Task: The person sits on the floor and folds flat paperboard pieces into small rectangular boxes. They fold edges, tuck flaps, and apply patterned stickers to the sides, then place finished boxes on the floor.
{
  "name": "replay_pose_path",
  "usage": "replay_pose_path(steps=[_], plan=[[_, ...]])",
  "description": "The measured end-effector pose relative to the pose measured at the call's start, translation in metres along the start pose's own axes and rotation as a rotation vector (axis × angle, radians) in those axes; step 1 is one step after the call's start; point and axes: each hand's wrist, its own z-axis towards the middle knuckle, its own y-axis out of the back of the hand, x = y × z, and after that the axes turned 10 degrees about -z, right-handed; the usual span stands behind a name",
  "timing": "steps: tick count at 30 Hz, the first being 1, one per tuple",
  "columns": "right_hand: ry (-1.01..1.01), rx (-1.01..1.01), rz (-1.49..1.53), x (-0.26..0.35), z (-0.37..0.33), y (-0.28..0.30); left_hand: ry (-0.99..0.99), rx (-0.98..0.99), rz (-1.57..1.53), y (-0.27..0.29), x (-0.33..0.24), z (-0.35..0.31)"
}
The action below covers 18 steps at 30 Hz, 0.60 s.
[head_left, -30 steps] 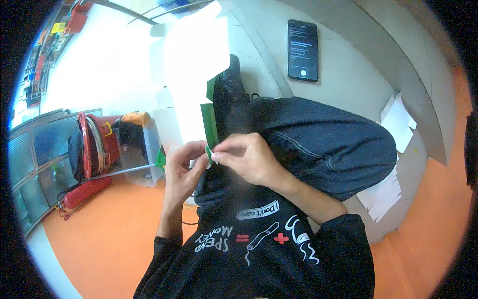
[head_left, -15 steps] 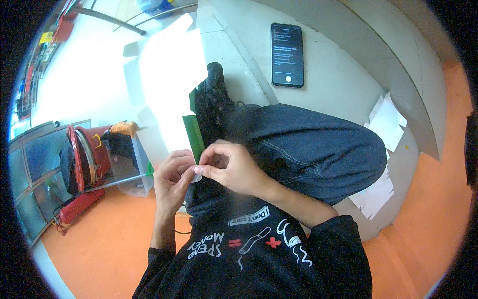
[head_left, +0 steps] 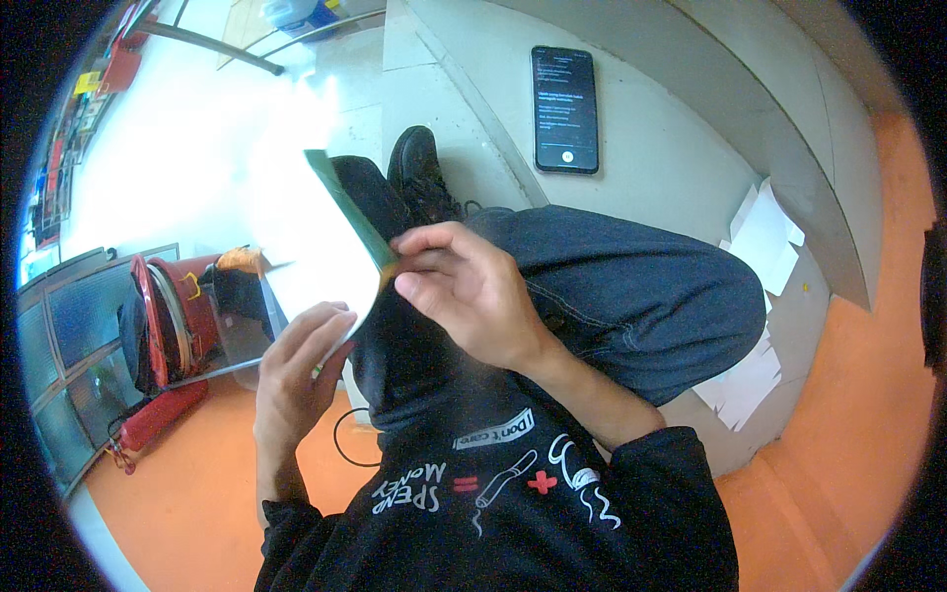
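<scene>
Card sheet, white and green: below and left of the phone; judged light, springy and easily creased, best taken by its edges with little pressure. Left hand: farther below and left of the phone, fingers closed on the sheet's near edge. Right hand: below and left of the phone, partly open, fingers curled at the green edge; whether pinching, cannot tell

White-and-green card is looking like smooth paperboard, glare washing out its finish. Phone screen is looking glossy and glassy; loose sheets are looking like matt paper. Trousers are showing matt denim, shirt matt cloth.
</scene>
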Motion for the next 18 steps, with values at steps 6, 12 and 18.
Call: replay_pose_path(steps=[6,12,18], plan=[[0.277,-0.003,-0.291,-0.005,0.001,-0.017,0.128,-0.45,-0.445,-0.003,-0.006,0.022],[0.314,-0.121,-0.401,-0.013,-0.001,-0.03,0.111,-0.453,-0.866,-0.033,-0.018,0.042],[0.431,-0.198,-0.428,-0.014,0.013,-0.035,0.163,-0.539,-1.007,-0.033,-0.013,0.048]])
